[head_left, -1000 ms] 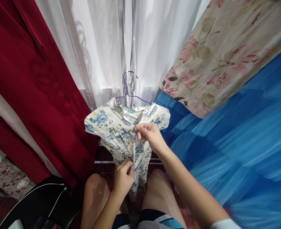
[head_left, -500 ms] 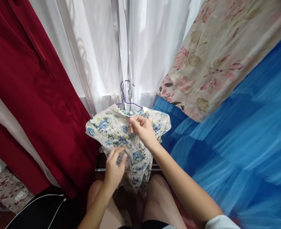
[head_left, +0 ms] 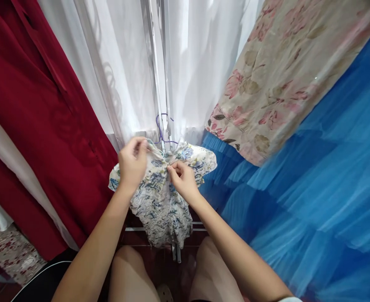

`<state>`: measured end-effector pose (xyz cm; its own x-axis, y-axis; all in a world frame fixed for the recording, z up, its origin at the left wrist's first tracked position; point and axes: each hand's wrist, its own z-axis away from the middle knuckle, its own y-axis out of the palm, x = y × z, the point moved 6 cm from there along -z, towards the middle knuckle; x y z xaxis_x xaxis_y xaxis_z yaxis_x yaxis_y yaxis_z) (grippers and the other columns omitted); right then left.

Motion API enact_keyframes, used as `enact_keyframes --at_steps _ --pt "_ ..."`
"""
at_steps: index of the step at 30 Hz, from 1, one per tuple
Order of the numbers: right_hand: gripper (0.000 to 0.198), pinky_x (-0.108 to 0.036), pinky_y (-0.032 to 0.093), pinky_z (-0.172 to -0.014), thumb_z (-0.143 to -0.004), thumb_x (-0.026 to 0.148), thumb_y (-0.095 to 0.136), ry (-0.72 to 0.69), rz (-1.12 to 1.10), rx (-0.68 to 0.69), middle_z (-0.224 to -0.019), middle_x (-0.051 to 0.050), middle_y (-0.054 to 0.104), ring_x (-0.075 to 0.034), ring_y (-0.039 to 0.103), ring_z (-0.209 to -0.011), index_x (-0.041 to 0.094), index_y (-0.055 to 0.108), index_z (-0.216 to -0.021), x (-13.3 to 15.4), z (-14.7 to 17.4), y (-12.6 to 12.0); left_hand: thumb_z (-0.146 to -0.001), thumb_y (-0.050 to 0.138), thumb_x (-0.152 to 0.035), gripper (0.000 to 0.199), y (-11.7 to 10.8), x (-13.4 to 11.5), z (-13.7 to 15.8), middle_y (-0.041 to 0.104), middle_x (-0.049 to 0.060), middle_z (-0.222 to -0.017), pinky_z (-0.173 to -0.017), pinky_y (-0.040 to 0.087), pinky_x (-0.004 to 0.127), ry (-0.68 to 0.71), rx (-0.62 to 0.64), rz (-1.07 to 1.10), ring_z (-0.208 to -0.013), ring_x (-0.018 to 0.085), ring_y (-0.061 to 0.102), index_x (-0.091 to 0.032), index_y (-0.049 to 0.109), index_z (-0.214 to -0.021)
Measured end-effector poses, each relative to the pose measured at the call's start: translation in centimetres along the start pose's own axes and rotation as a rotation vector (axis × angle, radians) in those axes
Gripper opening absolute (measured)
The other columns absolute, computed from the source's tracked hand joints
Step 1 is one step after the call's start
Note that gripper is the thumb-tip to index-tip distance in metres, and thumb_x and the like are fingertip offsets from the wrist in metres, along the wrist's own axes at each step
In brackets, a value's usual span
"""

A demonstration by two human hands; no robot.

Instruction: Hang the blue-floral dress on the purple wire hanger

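A small white dress (head_left: 160, 209) with blue floral print and short sleeves hangs in front of me on a thin purple hanger (head_left: 157, 122). My right hand (head_left: 182, 180) is closed in a pinch at the front of its neckline, thumb and forefinger gripping the cloth. Up at the left shoulder, my left hand (head_left: 132, 162) is closed with its fingertips at the neckline edge, slightly blurred. The neckline is pulled out of shape, and the body of the dress is bunched in wrinkles. Part of the left shoulder is hidden behind my left hand.
Metal rack posts (head_left: 157, 75) rise behind the hanger, before white cloth (head_left: 200, 63). Dark red garments (head_left: 68, 138) hang at left. A beige floral garment (head_left: 267, 88) and a blue tulle garment (head_left: 304, 197) hang at right. My knees (head_left: 128, 262) are below.
My left hand has risen from the middle of the dress to the left neckline. My right hand has lowered slightly, still pinching the collar, and the dress has become more wrinkled.
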<state>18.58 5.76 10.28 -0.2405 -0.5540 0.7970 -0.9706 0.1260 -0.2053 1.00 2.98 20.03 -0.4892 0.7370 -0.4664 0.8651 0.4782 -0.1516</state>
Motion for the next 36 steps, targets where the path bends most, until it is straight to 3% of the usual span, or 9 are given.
enact_keyframes --at_steps 4,7,11,18,20,23,25,31,36 --pt "0.024 -0.025 0.036 -0.054 -0.093 0.037 0.052 -0.007 0.124 0.055 -0.058 0.001 0.057 -0.014 0.052 -0.053 0.021 0.053 -0.076 -1.1 2.0 -0.1 -0.093 0.055 -0.034 0.021 -5.3 8.3 -0.7 0.063 0.003 -0.085 -0.075 0.051 0.024 -0.161 -0.283 0.065 -0.078 0.013 0.063 -0.015 0.063 -0.095" --pt "0.022 -0.025 0.036 -0.054 -0.093 0.036 0.052 0.000 0.157 0.118 -0.060 0.001 0.059 -0.015 0.054 -0.055 0.021 0.054 -0.076 -1.0 3.2 0.2 -0.090 0.053 -0.027 0.013 -7.4 15.9 3.0 0.059 0.000 -0.082 -0.077 0.050 0.023 -0.494 -0.513 0.192 -0.074 0.010 0.060 -0.016 0.058 -0.091" --pt "0.023 -0.024 0.035 -0.054 -0.093 0.037 0.050 0.059 0.187 0.143 -0.058 0.002 0.058 -0.015 0.054 -0.053 0.021 0.052 -0.076 -3.1 4.5 0.2 -0.081 0.058 -0.026 0.014 -4.9 19.7 10.0 0.054 -0.001 -0.066 -0.069 0.050 0.028 -0.723 -0.398 0.283 -0.060 0.011 0.056 -0.015 0.053 -0.075" --pt "0.018 -0.027 0.040 -0.058 -0.082 0.027 0.059 0.294 0.392 0.300 -0.058 -0.001 0.061 -0.016 0.056 -0.056 0.019 0.056 -0.066 -10.6 8.8 -3.1 -0.084 0.064 -0.042 0.028 0.2 12.5 13.7 0.065 0.004 -0.082 -0.074 0.050 0.028 -0.656 0.014 0.360 -0.077 0.017 0.062 -0.015 0.065 -0.092" --pt "0.013 -0.030 0.045 -0.066 -0.075 0.029 0.071 0.273 0.319 0.409 -0.074 -0.003 0.069 -0.019 0.061 -0.066 0.018 0.066 -0.080 -9.8 9.8 -3.2 -0.091 0.058 -0.039 0.024 1.3 8.0 12.8 0.065 0.004 -0.084 -0.072 0.048 0.026 -0.510 0.154 0.264 -0.078 0.017 0.061 -0.018 0.065 -0.097" --pt "0.048 -0.035 0.049 -0.086 -0.071 0.038 0.080 0.216 -0.014 0.638 -0.110 -0.007 0.070 -0.024 0.063 -0.096 0.021 0.066 -0.114 -5.5 10.6 -1.7 -0.094 0.054 -0.033 0.019 3.7 1.5 11.7 0.065 0.005 -0.089 -0.079 0.047 0.029 -0.274 0.366 0.135 -0.087 0.018 0.061 -0.020 0.068 -0.093" --pt "0.046 -0.036 0.048 -0.091 -0.078 0.043 0.076 0.233 -0.283 0.738 -0.108 -0.006 0.069 -0.024 0.062 -0.099 0.019 0.067 -0.116 -2.4 10.7 -0.6 -0.095 0.053 -0.033 0.019 5.2 -0.7 11.8 0.065 0.005 -0.088 -0.079 0.046 0.029 -0.267 0.493 0.157 -0.086 0.019 0.060 -0.021 0.068 -0.091" --pt "0.036 -0.029 0.048 -0.074 -0.090 0.049 0.062 0.427 -0.580 0.672 -0.080 -0.004 0.069 -0.015 0.060 -0.070 0.014 0.071 -0.089 0.1 10.4 -1.1 -0.089 0.062 -0.047 0.037 7.0 0.4 17.4 0.065 0.004 -0.084 -0.064 0.046 0.024 -0.887 0.779 0.839 -0.070 0.015 0.061 -0.021 0.060 -0.115" --pt "0.036 -0.024 0.039 -0.052 -0.087 0.051 0.064 0.421 -0.383 0.461 -0.066 -0.001 0.061 -0.012 0.049 -0.055 0.016 0.066 -0.079 -0.9 8.3 -6.6 -0.080 0.074 -0.038 0.053 5.5 1.5 22.9 0.064 0.008 -0.124 -0.105 0.042 0.036 -0.889 0.971 0.814 -0.118 0.026 0.057 -0.020 0.061 -0.128"
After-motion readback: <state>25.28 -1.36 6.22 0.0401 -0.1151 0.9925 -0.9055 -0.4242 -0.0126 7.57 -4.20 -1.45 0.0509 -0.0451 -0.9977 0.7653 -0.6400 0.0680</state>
